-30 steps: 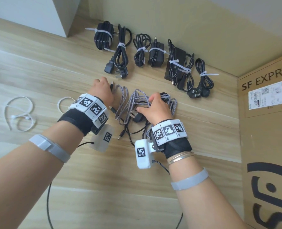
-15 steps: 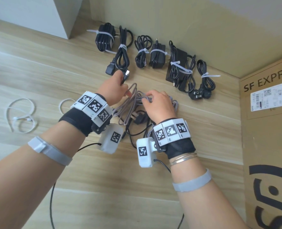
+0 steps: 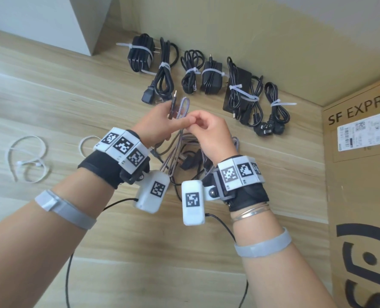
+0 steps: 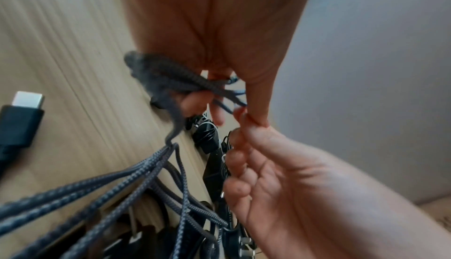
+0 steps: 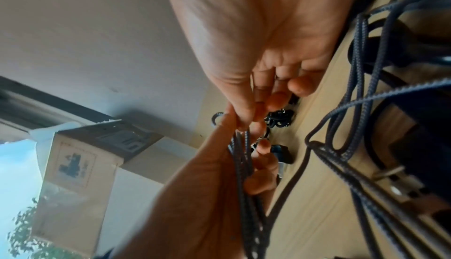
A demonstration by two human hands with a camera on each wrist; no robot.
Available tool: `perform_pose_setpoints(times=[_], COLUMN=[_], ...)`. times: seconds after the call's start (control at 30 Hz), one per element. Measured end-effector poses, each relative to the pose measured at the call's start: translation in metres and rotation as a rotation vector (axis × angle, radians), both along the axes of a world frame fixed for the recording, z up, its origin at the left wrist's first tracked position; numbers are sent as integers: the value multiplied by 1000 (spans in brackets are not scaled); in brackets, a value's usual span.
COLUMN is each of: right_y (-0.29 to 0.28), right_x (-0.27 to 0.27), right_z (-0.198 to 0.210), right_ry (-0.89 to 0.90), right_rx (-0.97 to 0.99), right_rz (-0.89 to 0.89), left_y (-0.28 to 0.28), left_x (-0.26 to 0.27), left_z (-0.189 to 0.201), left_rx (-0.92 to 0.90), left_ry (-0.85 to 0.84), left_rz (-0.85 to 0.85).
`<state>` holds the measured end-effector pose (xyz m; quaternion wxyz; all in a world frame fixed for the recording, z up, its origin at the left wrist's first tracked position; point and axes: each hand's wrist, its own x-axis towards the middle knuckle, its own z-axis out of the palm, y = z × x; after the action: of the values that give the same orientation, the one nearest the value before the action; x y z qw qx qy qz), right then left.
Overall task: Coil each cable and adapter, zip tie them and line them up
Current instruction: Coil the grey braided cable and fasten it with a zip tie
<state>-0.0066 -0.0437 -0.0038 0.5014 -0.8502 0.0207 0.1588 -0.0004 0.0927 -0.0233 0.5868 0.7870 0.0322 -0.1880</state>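
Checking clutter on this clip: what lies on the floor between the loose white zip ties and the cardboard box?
In the head view, between the zip ties and the box lies the uncoiled cable pile.

Cardboard box (image 3: 360,174) cut off at right (lettering too).

Braided cable (image 4: 171,78) pinched in left hand (image 4: 212,31), right hand (image 4: 292,186) touching
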Motion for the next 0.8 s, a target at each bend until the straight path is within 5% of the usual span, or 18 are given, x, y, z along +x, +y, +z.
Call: perform_pose_setpoints(times=[0.13, 0.47, 0.8], right_y=[-7, 5, 0], right_x=[2, 9, 13], right_z=[-6, -16, -17], right_ry=[41, 211, 68], right_rx=[-40, -264, -297], right_rz=[-53, 128, 119], left_y=[3, 0, 6], left_x=[-1, 1, 2], left_z=[3, 7, -3], left_rx=[-12, -339, -224], left_ry=[-85, -126, -139], left_rz=[-40, 140, 160])
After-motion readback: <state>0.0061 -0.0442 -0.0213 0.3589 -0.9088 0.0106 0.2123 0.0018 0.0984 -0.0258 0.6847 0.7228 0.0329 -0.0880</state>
